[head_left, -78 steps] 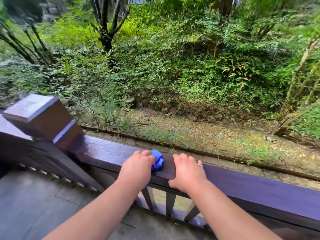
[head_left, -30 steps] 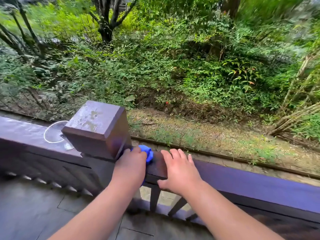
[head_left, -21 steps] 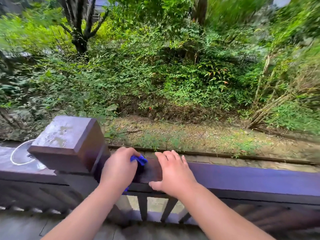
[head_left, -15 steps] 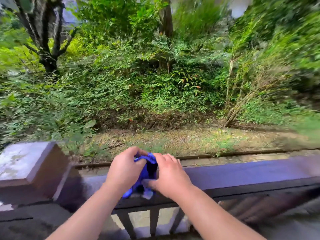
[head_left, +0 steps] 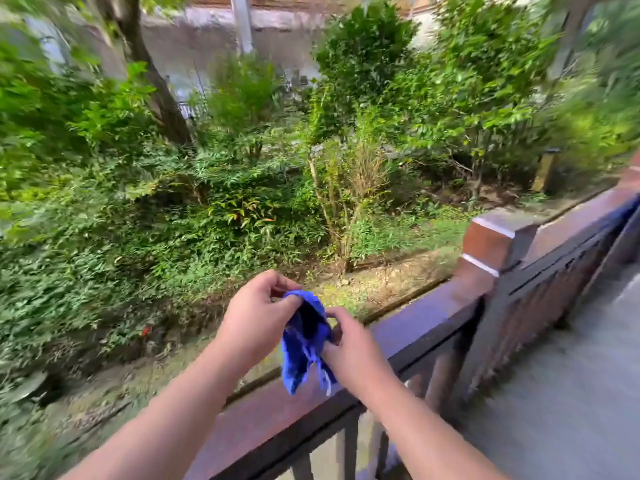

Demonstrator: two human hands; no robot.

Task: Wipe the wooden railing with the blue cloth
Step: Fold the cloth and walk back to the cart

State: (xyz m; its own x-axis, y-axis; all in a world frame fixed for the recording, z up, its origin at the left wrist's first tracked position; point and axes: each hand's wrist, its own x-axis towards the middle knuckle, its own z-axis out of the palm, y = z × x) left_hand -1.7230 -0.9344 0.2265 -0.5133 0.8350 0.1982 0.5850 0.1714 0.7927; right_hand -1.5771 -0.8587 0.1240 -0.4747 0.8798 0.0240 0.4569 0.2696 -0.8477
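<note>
A small blue cloth (head_left: 304, 341) hangs crumpled in the air just above the dark reddish-brown wooden railing (head_left: 419, 320), which runs from bottom left up to the right. My left hand (head_left: 256, 320) pinches the cloth's top edge. My right hand (head_left: 353, 344) grips its right side from below. Both hands are lifted off the rail top, and the cloth's lower corners dangle close to the wood.
A square wooden post (head_left: 495, 244) rises from the railing to the right, with more rail beyond it. Thin balusters (head_left: 346, 441) stand under the rail. A grey paved floor (head_left: 561, 393) lies at the right. Shrubs and a tree trunk (head_left: 152, 81) fill the ground beyond.
The cloth has come off the rail beside the left post and is now held up in both hands. My view has swung right, so a different post shows at the right.
</note>
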